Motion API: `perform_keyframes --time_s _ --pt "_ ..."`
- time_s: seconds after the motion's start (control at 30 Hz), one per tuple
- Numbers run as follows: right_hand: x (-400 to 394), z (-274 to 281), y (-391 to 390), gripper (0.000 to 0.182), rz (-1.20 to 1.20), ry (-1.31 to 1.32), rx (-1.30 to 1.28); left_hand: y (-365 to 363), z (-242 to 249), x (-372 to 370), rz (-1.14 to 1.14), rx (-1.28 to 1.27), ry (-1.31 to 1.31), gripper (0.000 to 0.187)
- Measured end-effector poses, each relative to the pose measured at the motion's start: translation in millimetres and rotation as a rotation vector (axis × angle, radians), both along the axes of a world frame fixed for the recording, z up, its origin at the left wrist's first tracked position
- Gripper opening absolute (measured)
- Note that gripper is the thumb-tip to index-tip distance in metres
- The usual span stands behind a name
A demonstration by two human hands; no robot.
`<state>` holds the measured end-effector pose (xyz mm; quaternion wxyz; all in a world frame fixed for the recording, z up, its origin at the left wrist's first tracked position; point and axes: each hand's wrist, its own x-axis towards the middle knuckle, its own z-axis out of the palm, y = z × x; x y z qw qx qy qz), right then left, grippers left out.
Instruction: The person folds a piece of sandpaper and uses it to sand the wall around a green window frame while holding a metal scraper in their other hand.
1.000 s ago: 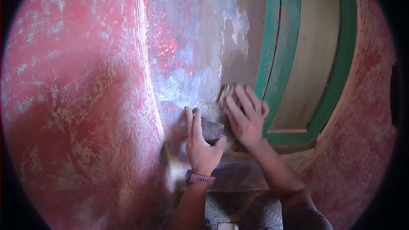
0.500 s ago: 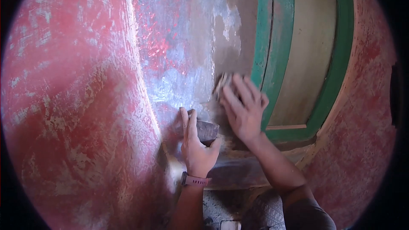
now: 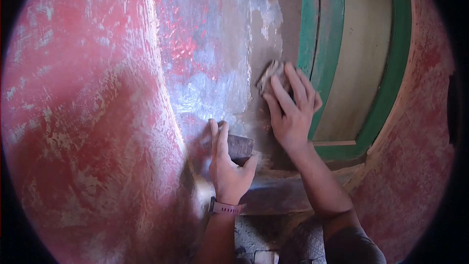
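My right hand [image 3: 295, 105] is closed round a crumpled, greyish-brown pad [image 3: 272, 77], pressed on the brown patch of wall [image 3: 261, 44] just left of the green frame [image 3: 333, 34]. Lower and to the left, my left hand [image 3: 228, 171], with a pink-strapped watch [image 3: 227, 208] on its wrist, holds a dark, flat rectangular piece [image 3: 240, 146] between thumb and fingers. Its fingertips point up near the shiny grey part of the wall [image 3: 195, 95]. The underside of the pad is hidden.
A rough red wall [image 3: 83, 117] curves along the left, and another red stretch [image 3: 415, 176] lies at the right. The green frame surrounds a beige panel [image 3: 361, 54]. Below my hands runs a ledge [image 3: 276, 198], with a pale block [image 3: 266, 256] under it.
My right hand has moved up and slightly right along the wall with the pad. My left hand keeps its hold on the dark piece and sits almost where it was.
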<state>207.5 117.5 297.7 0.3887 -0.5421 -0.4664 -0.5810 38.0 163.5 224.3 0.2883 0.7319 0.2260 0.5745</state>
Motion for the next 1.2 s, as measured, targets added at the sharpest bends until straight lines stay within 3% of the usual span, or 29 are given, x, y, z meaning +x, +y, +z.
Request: perform_keyframes --time_s 0.1,0.27,0.47,0.57,0.7,0.8,0.9,1.0,1.2 --pt "3.3 2.6 3.3 0.056 0.013 -0.024 0.013 1.2 -1.4 -0.8 -0.002 0.003 0.003 0.093" --pt "6.6 -81.8 -16.6 0.054 0.026 -0.068 -0.2 2.2 1.2 -1.9 -0.017 -0.007 -0.013 0.093" --pt "-0.9 9.1 0.6 0.053 0.005 -0.06 -0.03 -2.4 -1.8 8.5 -0.017 -0.028 -0.081 0.091" --pt "-6.6 3.4 7.5 0.053 0.026 -0.013 0.01 -1.7 -1.3 9.7 0.01 0.003 -0.08 0.09" --pt "-8.1 -74.5 -11.7 0.055 0.051 -0.027 -0.24 0.2 -1.4 5.8 -0.002 -0.011 -0.078 0.09" --pt "-3.0 -66.8 -13.3 0.053 0.052 -0.035 -0.212 0.0 -0.4 6.2 -0.006 -0.011 -0.082 0.09" --pt "1.9 -3.6 0.4 0.053 -0.009 0.028 0.036 1.1 -0.6 2.7 -0.005 -0.002 -0.066 0.089" --pt "2.8 9.9 7.5 0.053 -0.003 0.017 0.091 3.5 -3.3 1.7 -0.018 -0.003 -0.056 0.089" --pt "8.4 -88.6 -24.8 0.05 0.072 -0.061 -0.267 7.4 0.3 -7.8 -0.034 0.035 -0.017 0.089"
